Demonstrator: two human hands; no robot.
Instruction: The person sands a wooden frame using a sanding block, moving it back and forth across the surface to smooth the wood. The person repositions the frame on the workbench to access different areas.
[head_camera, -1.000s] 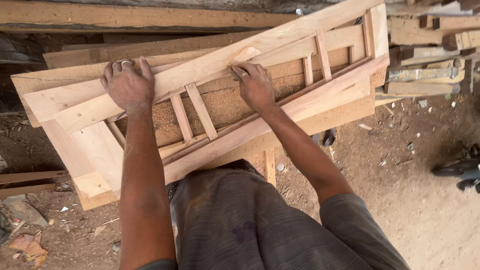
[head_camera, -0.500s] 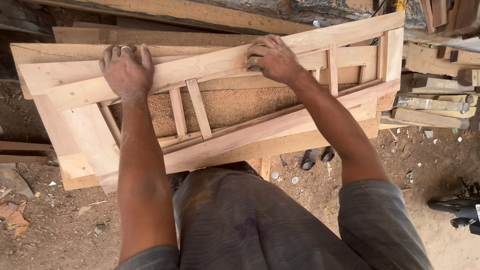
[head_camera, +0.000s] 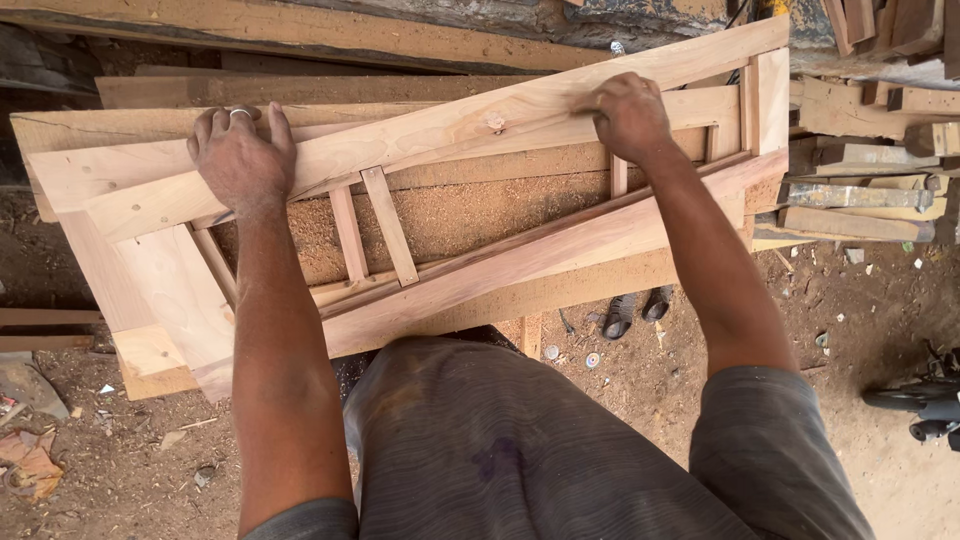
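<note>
Sawdust and bare dirt floor (head_camera: 850, 330) lie all around the low counter (head_camera: 470, 215), where timber is stacked along the far edge. From the counter's left end, we keep our left hand (head_camera: 240, 158) flat on the upper rail of the wooden frame (head_camera: 520, 255), fingers spread wide and pressing down near the far-left corner, gripping nothing; it has barely shifted over the last second. Between our hands, two short slats (head_camera: 372, 230) stand across the frame's opening, with sawdust showing beneath. Further right, our right hand (head_camera: 628, 112) has slid along the upper rail toward the far-right corner; its fingers now curl narrowly over the rail's far edge, holding the wood. The frame lies tilted across the counter, its near rail hanging over the near edge above our lap. With the hands now well apart, we judge the frame is better steadied at both ends. A pair of sandals (head_camera: 635, 308) lies on the floor below the near edge.
</note>
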